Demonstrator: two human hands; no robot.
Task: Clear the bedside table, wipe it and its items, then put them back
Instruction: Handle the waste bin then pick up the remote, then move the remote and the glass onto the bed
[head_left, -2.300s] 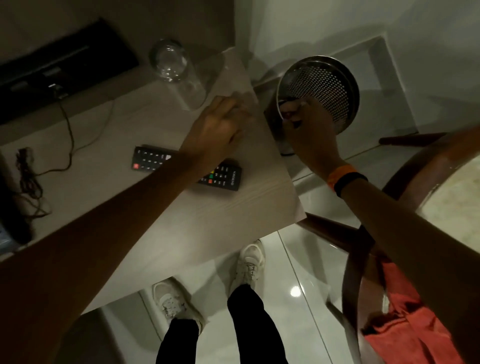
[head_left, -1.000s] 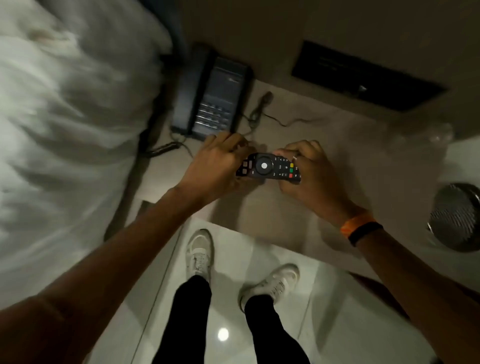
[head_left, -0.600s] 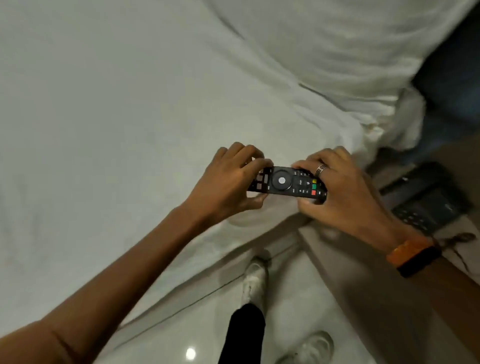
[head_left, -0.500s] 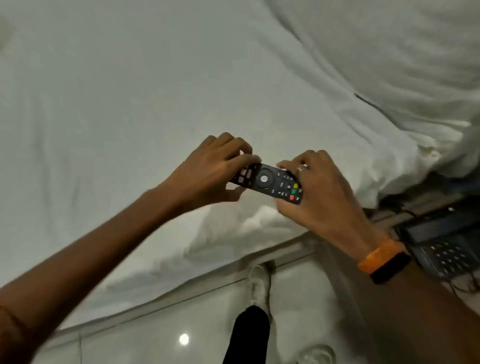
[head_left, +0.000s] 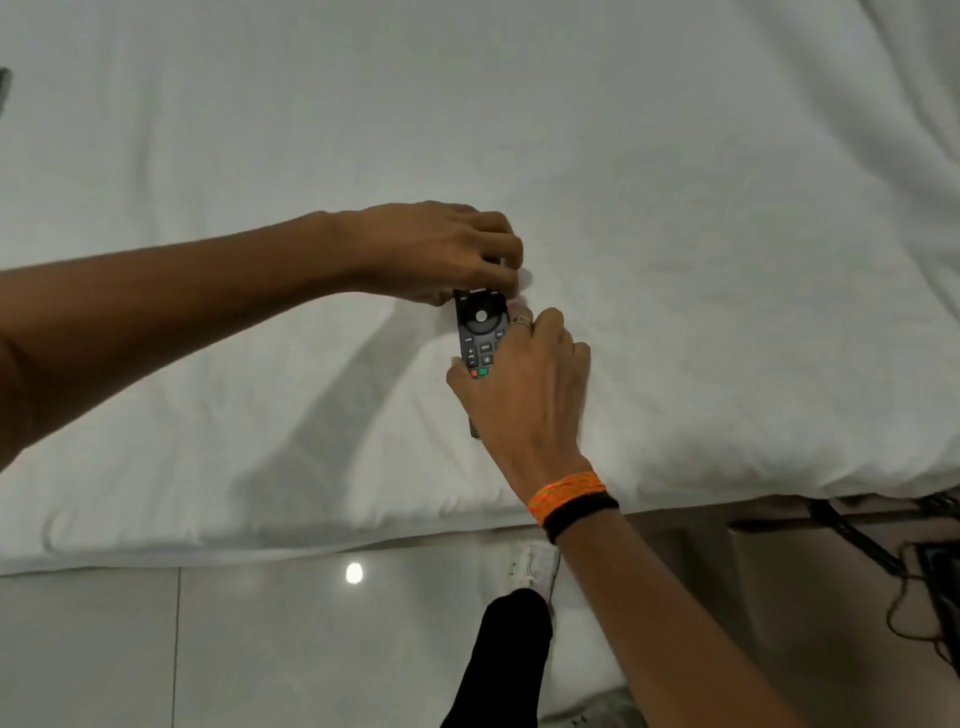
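A black remote control (head_left: 479, 332) with coloured buttons lies lengthwise just above or on the white bed sheet (head_left: 675, 208). My left hand (head_left: 447, 254) grips its far end from above. Its near end is held by my right hand (head_left: 524, 384), which covers the lower half; that wrist wears an orange and a black band. Whether the remote rests on the sheet or hovers over it, I cannot tell. The bedside table (head_left: 831, 597) shows only as a dark corner at the lower right.
The bed fills the upper two thirds of the view, its edge running across at mid-height. Glossy floor tiles (head_left: 260, 649) lie below, with my leg and white shoe (head_left: 535, 564). Dark cables (head_left: 857, 545) and a black device hang at the right edge.
I lifted the remote from the bedside table with both hands and turned left to the bed. The remote has rotated from crosswise to lengthwise and come down towards the sheet.
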